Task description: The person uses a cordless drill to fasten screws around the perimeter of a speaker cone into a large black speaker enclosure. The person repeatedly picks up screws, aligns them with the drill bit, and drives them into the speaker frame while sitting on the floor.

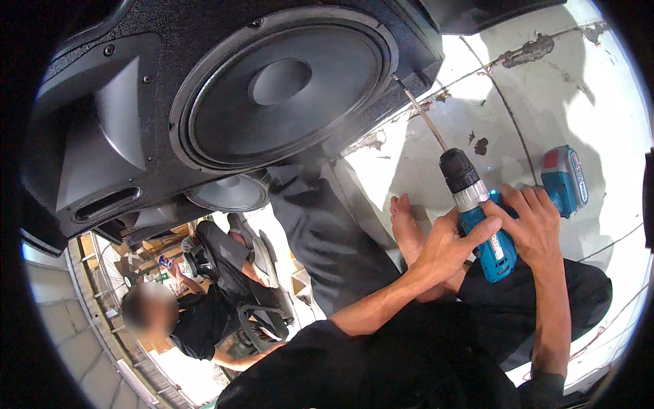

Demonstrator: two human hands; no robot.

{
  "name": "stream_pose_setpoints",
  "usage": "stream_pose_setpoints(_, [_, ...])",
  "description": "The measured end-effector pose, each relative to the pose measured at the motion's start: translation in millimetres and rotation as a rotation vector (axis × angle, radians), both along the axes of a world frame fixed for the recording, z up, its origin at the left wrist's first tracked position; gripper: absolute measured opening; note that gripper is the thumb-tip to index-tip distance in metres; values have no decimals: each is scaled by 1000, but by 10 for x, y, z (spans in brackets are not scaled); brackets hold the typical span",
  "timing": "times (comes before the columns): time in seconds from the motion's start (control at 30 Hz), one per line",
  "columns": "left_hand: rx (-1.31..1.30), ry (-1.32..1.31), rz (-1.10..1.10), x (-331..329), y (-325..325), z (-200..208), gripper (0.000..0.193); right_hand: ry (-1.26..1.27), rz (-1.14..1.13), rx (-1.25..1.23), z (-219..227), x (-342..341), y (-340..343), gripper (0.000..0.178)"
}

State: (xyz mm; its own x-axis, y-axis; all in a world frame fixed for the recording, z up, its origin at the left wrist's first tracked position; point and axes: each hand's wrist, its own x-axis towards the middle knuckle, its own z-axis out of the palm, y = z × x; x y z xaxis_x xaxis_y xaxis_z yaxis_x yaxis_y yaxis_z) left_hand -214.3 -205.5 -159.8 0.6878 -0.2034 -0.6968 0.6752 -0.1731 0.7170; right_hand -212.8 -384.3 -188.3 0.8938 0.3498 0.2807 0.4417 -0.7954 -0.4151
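Observation:
A teal cordless drill (496, 256) with a black-and-silver chuck (461, 176) is held in both hands. My left hand (449, 245) wraps round the drill's body behind the chuck. My right hand (528, 221) grips the handle, with the battery (565, 183) sticking out past the fingers. From the chuck a long driver bit (429, 125) slants up to the rim of a large round speaker driver (225, 109). The bit's tip meets the rim's lower right edge; whether a screw sits there is too small to tell. The driver is set in a black speaker cabinet (158, 102).
A horn (112, 123) fills the cabinet's left part. Below stands a second speaker (228, 193). My bare foot (407, 228) rests on the worn pale floor (504, 102). At lower left, another person in black (204, 324) sits on a chair, holding a tool.

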Motion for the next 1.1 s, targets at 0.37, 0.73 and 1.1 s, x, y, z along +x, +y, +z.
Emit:
stream_pose_setpoints(0.37, [-13, -56, 56, 9, -30, -8, 62, 4, -5, -23, -42, -3, -5, 43])
stream_pose_setpoints(0.73, [-9, -53, 51, 25, 3, -57, 61, 16, -1, -32, -65, 18, -2, 43])
stream_pose_setpoints(1.1, [11, -26, 49, 66, -12, -36, 59, -4, -6, -52, -62, 59, -15, 41])
